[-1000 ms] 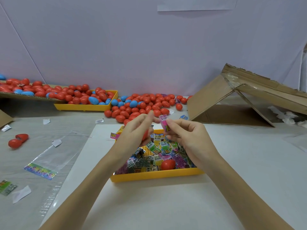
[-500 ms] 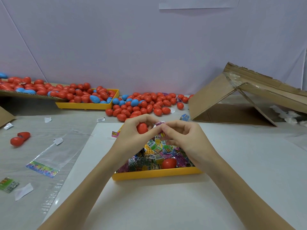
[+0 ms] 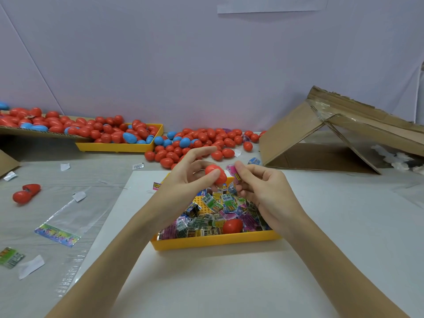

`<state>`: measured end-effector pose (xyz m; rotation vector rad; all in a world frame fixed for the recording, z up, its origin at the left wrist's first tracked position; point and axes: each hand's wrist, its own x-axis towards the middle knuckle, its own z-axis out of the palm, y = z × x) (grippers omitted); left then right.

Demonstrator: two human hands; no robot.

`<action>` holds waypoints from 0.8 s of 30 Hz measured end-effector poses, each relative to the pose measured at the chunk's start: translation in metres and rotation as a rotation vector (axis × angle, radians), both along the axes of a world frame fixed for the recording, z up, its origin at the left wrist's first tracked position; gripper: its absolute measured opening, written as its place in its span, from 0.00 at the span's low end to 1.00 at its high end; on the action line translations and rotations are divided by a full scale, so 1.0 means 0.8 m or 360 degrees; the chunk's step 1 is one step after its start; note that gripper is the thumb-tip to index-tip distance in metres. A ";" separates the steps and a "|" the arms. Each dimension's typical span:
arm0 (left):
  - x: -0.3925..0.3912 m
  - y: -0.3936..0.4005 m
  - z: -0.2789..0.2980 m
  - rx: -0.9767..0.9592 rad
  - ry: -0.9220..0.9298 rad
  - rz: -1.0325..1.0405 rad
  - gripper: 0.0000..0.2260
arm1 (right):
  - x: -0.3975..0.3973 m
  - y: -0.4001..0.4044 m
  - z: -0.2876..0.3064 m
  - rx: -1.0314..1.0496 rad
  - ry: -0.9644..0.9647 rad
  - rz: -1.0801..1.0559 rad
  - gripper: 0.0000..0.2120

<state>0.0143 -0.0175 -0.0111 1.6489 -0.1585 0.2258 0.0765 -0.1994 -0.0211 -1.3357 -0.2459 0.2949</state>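
My left hand (image 3: 187, 177) holds a red plastic egg (image 3: 218, 174) between thumb and fingers, its index finger stretched out. My right hand (image 3: 263, 189) pinches a small pink packet (image 3: 234, 172) just right of the egg. Both hands hover over a yellow tray (image 3: 213, 241) full of small colourful packets (image 3: 213, 216). Another red egg (image 3: 232, 226) lies in the tray near its front edge.
A heap of red and blue eggs (image 3: 202, 143) lies behind, more fill a second yellow tray (image 3: 119, 146) and a cardboard sheet (image 3: 34, 131) at the left. An open cardboard box (image 3: 321, 143) lies on its side at right. An opened red egg (image 3: 26, 193), plastic bags (image 3: 68, 216) and paper scraps are on the left.
My hands were pressed together around the egg and packet half a second ago; now they have drawn slightly apart, the egg in the left, the pink packet in the right.
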 end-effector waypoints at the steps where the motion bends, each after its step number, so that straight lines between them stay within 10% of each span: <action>1: 0.001 0.001 -0.001 -0.0012 -0.0010 -0.0007 0.22 | 0.000 0.000 -0.001 -0.0014 -0.0018 -0.0021 0.13; 24: 0.000 0.001 -0.002 0.0156 0.0015 -0.0030 0.21 | -0.004 -0.001 0.002 -0.0255 -0.0443 -0.0144 0.08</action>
